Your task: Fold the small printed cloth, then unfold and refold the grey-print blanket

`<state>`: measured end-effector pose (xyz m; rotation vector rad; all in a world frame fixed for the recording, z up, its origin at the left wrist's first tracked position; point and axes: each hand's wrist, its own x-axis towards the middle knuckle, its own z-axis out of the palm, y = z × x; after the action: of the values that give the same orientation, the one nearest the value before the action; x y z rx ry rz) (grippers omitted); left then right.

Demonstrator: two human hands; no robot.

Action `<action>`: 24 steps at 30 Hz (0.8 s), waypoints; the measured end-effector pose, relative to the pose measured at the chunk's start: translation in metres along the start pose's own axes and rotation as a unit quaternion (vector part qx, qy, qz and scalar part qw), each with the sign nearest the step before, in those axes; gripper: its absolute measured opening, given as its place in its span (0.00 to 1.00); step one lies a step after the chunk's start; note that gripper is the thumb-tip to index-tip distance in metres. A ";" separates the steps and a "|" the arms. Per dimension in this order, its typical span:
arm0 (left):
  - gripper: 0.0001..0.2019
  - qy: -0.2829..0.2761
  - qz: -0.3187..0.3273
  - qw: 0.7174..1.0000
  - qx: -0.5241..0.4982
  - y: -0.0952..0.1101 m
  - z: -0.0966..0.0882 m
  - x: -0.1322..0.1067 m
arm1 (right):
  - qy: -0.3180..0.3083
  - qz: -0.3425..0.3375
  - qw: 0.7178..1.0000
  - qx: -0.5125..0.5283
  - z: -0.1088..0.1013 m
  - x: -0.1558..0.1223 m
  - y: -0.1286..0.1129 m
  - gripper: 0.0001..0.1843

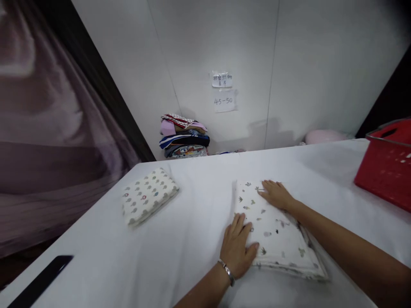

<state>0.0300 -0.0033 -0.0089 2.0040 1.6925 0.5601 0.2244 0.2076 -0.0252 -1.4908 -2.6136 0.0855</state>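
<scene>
In the head view, a folded white cloth [272, 233] printed with small plants and animals lies on the white-covered table [150, 265]. My left hand [236, 247], with a silver bracelet at the wrist, rests on the cloth's left edge with fingers spread. Flat on its far part lies my right hand [276, 194], fingers stretched out. Several layers show along the cloth's near edge. To the left is a second folded white cloth [149, 194] with a grey tree-like print, and neither hand touches it.
A red basket [387, 171] stands at the right edge. Behind the table, folded clothes [184, 139] are stacked against the wall, below paper signs [224, 100]. A long black object [40, 282] lies at the near left, and a purplish curtain [48, 128] hangs on the left.
</scene>
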 end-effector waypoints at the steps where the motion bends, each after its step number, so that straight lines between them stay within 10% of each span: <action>1: 0.28 0.028 -0.020 0.999 -0.017 -0.002 0.001 -0.001 | -0.009 -0.001 1.000 0.005 -0.003 0.003 0.005 0.30; 8: 0.27 0.062 -0.175 0.976 -0.116 -0.015 -0.003 -0.005 | -0.082 0.026 0.996 0.018 -0.018 0.021 0.031 0.32; 17: 0.19 0.104 -0.213 0.969 0.071 -0.079 -0.094 0.089 | -0.053 0.181 0.975 0.118 -0.015 -0.036 0.014 0.33; 24: 0.11 0.180 0.046 0.976 0.109 -0.031 -0.044 0.029 | 0.002 0.162 0.966 0.203 -0.003 -0.082 0.018 0.28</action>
<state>-0.0154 0.0333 0.0090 2.2510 1.9506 0.8450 0.2816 0.1463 -0.0315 -1.7250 -2.1429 0.6080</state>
